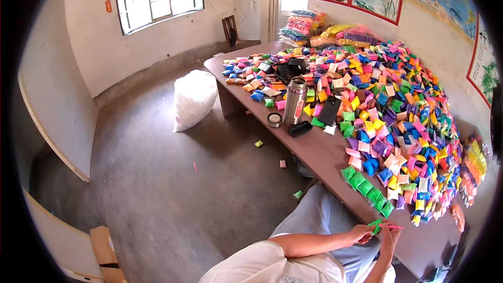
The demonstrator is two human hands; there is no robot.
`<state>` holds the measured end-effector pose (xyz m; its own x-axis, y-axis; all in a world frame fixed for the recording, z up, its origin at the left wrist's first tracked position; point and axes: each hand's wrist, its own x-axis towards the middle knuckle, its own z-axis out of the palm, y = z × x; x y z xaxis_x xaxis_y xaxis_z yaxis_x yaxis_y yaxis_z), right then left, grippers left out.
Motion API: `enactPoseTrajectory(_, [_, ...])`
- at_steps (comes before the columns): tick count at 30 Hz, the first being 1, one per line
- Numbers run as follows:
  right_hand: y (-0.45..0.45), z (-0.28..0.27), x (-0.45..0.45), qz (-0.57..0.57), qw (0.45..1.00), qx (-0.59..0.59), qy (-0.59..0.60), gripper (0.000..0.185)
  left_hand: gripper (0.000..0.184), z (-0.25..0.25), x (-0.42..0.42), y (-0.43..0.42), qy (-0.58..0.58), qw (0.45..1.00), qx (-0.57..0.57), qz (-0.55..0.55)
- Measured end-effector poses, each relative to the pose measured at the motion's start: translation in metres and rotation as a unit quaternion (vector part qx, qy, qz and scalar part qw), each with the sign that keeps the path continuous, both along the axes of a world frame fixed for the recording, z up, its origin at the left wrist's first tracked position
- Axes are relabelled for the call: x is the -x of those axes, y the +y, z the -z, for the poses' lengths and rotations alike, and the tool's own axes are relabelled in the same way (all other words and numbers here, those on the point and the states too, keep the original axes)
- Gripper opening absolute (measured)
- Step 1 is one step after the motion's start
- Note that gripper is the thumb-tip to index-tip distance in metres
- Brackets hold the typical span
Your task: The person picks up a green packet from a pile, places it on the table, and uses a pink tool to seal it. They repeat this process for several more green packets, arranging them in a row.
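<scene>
Over my lap at the table's front edge, my left hand (361, 233) is closed on a small green packet (375, 225). Close against it, my right hand (389, 232) is closed around a thin pink stick (396, 227), whose end sticks out to the right. The two hands nearly meet at the packet. Just beyond them, a strip of joined green packets (367, 189) lies along the table edge. A large heap of small colourful packets (387, 110) covers much of the tabletop.
On the brown table (330, 165) stand an open steel flask (296, 102), its lid (274, 120), a phone (329, 110) and a black case (299, 129). A full white sack (194, 99) sits on the floor. Bagged packets (301, 26) lie at the back. Cardboard boxes (104, 246) are lower left.
</scene>
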<state>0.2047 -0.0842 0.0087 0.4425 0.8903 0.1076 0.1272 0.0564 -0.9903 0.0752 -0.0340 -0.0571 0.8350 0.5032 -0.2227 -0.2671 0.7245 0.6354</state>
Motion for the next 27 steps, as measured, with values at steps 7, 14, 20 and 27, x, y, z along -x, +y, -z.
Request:
enactPoseTrajectory(7, [-0.011, 0.000, -0.007, 0.059, 0.996, -0.020, -0.060, 0.010, 0.035, -0.012, -0.005, -0.009, -0.002, 1.000, -0.020, 0.009])
enactPoseTrajectory(14, [-0.020, 0.014, -0.015, 0.091, 0.992, -0.068, 0.055, 0.007, 0.034, -0.018, -0.018, -0.014, 0.021, 0.999, -0.007, 0.032])
enactPoseTrajectory(20, [-0.023, 0.008, -0.030, 0.143, 0.972, -0.052, -0.181, 0.010, 0.038, -0.006, -0.041, -0.013, 0.053, 0.996, -0.059, 0.026])
enactPoseTrajectory(27, [-0.024, 0.017, -0.027, 0.135, 0.964, -0.078, -0.215, 0.010, 0.041, 0.001, -0.037, -0.014, 0.082, 0.992, -0.097, 0.014])
